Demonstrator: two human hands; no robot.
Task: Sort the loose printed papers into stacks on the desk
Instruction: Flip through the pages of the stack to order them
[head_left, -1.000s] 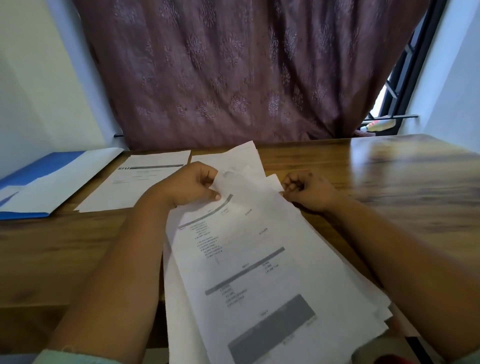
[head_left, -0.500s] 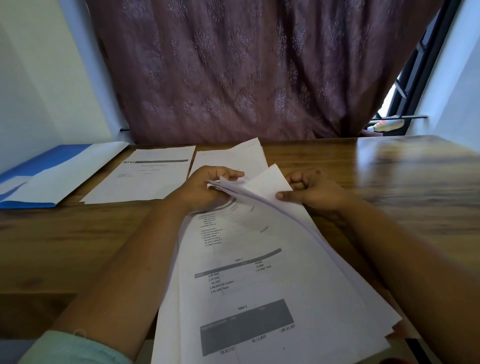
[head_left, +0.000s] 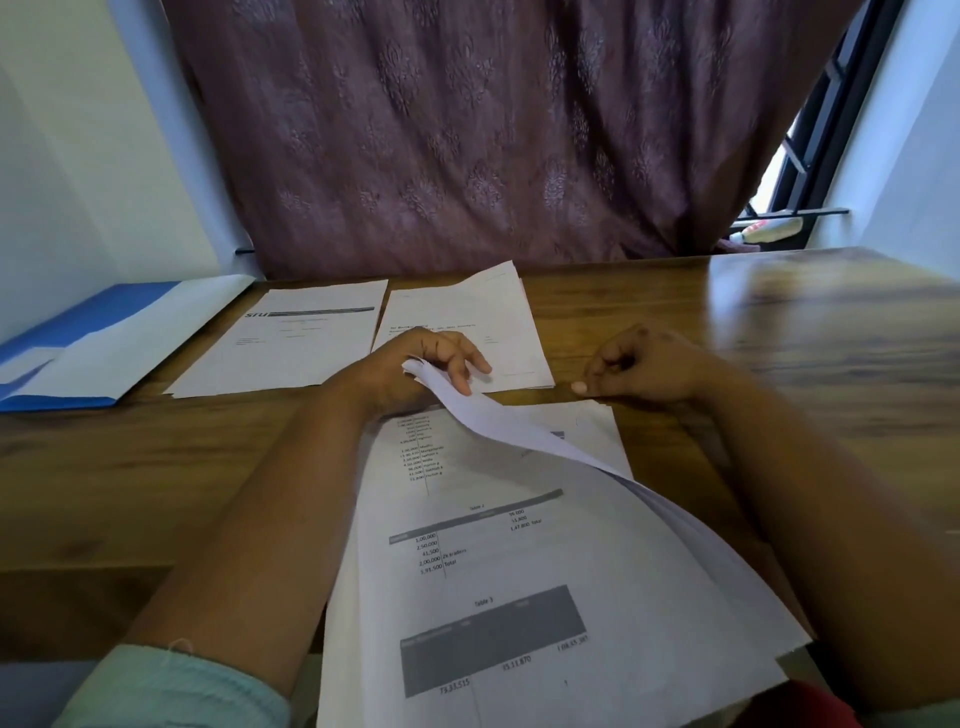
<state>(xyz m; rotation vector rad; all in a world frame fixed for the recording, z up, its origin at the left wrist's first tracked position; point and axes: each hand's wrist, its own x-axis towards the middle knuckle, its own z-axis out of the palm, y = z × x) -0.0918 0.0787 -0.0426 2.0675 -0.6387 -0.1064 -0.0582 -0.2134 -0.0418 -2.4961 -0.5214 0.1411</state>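
A loose pile of printed papers (head_left: 519, 561) with tables and grey bars lies in front of me, hanging over the desk's near edge. My left hand (head_left: 415, 364) pinches the top corner of one sheet (head_left: 498, 421), which is lifted and bent over the pile. My right hand (head_left: 644, 366) hovers at the pile's far right corner with curled fingers, holding nothing. Two sorted stacks lie further back: one with a dark header bar (head_left: 291, 338) and one with faint text (head_left: 467, 322) just beyond my left hand.
A blue folder (head_left: 67, 332) with a white sheet on it lies at the far left. The wooden desk (head_left: 805, 332) stretches to the right. A maroon curtain (head_left: 467, 130) hangs behind, with a window at the upper right.
The right hand has let go of the lifted sheet and drawn back to the right. The left hand keeps the sheet's corner and has carried it toward the far stacks.
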